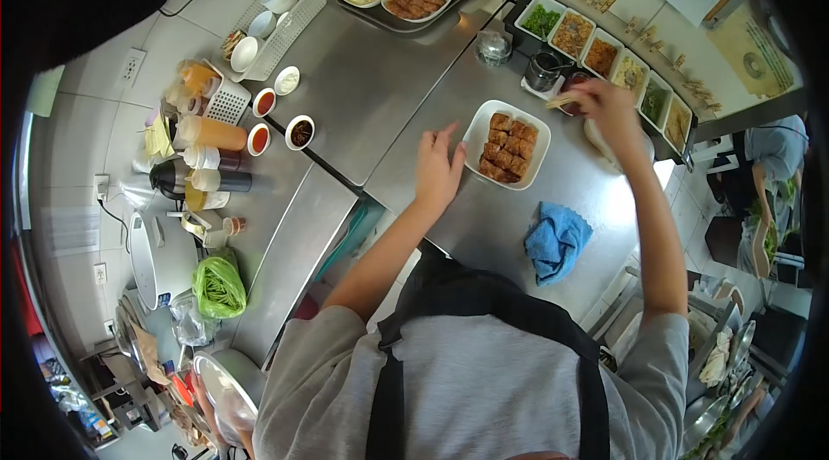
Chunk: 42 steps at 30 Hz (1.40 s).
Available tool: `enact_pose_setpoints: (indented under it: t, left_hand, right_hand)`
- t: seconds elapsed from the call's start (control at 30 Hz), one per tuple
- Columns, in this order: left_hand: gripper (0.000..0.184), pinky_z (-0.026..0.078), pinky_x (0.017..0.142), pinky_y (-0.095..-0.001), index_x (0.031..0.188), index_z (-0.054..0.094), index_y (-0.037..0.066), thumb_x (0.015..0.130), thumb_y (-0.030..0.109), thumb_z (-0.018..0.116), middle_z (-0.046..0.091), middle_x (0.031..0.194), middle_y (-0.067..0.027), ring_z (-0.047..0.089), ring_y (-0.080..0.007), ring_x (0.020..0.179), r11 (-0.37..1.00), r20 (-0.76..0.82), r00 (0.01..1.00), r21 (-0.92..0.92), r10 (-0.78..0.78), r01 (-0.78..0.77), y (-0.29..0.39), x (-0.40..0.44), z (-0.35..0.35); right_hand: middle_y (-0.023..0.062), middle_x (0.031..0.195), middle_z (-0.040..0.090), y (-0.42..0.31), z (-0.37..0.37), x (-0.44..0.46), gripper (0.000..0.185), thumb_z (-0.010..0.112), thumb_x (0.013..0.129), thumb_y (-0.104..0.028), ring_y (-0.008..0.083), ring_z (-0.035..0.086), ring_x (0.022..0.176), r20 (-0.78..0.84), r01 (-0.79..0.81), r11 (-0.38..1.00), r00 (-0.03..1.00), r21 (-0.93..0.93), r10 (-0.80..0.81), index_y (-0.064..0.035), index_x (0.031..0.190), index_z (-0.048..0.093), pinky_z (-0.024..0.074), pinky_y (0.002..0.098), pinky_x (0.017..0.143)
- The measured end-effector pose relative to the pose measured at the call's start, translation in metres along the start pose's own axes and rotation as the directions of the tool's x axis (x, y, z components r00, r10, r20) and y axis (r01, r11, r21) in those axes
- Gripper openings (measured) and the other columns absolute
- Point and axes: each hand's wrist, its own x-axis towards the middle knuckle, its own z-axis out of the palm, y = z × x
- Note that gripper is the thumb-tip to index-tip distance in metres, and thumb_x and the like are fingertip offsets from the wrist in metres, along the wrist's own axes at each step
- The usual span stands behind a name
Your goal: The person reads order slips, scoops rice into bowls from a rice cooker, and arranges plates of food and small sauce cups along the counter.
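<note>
A white rectangular dish point(537, 168) stands on the steel counter, holding browned, cut pieces of meat point(508, 148) in two rows. My left hand point(439, 168) is just left of the dish, fingers apart and nothing in it. Beyond the dish to the right, my right hand point(607, 108) is closed on a pale, wood-coloured stick-like piece point(566, 100), whose exact kind I cannot make out. Under that hand is a jar with dark red contents point(577, 80), partly hidden. Beside it stands a dark glass jar point(544, 70). A crumpled blue cloth point(558, 242) lies nearer to me.
Topping trays point(602, 54) line the back right. A dark tray point(406, 24) with filled plates sits at the back. Sauce bowls point(300, 132), bottles point(211, 134) and a white basket point(285, 37) stand left. Another person point(768, 175) is at far right.
</note>
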Motion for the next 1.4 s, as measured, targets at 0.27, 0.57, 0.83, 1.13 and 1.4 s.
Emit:
enact_pose_setpoints:
  t: [0.27,0.57,0.83,1.13,1.4]
  left_hand:
    - [0.038,0.048,0.066,-0.038,0.127,0.057,0.011,0.094,0.028,0.051,0.059,0.082,-0.0123,0.059,-0.0264,0.07,0.993,0.168,0.98,0.073,-0.103,0.092,-0.026,0.0,0.014]
    - [0.04,0.05,0.053,-0.0293,0.133,0.051,0.007,0.097,0.024,0.045,0.066,0.065,-0.0078,0.06,-0.0143,0.051,0.784,0.552,0.786,-0.343,-0.277,0.517,-0.04,0.002,0.019]
    - [0.04,0.05,0.05,-0.0257,0.134,0.049,0.007,0.096,0.019,0.042,0.066,0.066,-0.0068,0.058,-0.0108,0.048,0.801,0.575,0.789,-0.357,-0.216,0.48,-0.039,0.008,0.017]
    - [0.038,0.051,0.047,-0.0267,0.129,0.052,0.003,0.096,0.017,0.042,0.065,0.065,-0.0093,0.061,-0.0149,0.046,0.737,0.59,0.768,-0.397,-0.251,0.546,-0.037,0.011,0.016]
    - [0.035,0.053,0.043,-0.028,0.125,0.053,-0.004,0.095,0.013,0.043,0.063,0.066,-0.011,0.064,-0.0181,0.048,0.679,0.523,0.772,-0.42,-0.362,0.602,-0.026,0.006,0.022]
  right_hand:
    - [0.0195,0.082,0.066,0.015,0.098,0.037,0.02,0.07,0.078,-0.02,0.0356,0.064,0.081,0.12,0.155,0.977,0.983,-0.145,-0.138,-0.0018,0.085,0.07,0.0506,0.043,0.075]
    - [0.0078,0.074,0.067,0.034,0.062,-0.137,0.024,0.079,0.066,-0.03,0.0292,0.065,0.078,0.645,-0.056,0.902,0.68,-0.429,0.349,-0.0179,0.085,0.069,0.0509,0.0413,0.071]
    - [0.0122,0.079,0.068,0.043,0.037,-0.112,0.015,0.066,0.075,-0.008,0.0264,0.066,0.069,0.121,-0.168,0.98,0.976,-0.108,0.18,-0.007,0.089,0.069,0.0517,0.0356,0.065]
    - [0.0141,0.099,0.061,0.023,0.088,-0.042,0.016,0.06,0.079,-0.007,0.032,0.063,0.086,0.158,0.103,0.938,0.986,-0.332,-0.053,-0.0063,0.094,0.066,0.0507,0.041,0.078]
    - [0.0178,0.097,0.062,0.006,0.077,-0.064,0.022,0.057,0.079,-0.011,0.0342,0.062,0.088,0.425,0.179,0.866,0.904,-0.467,0.042,-0.0084,0.099,0.067,0.0499,0.0439,0.079]
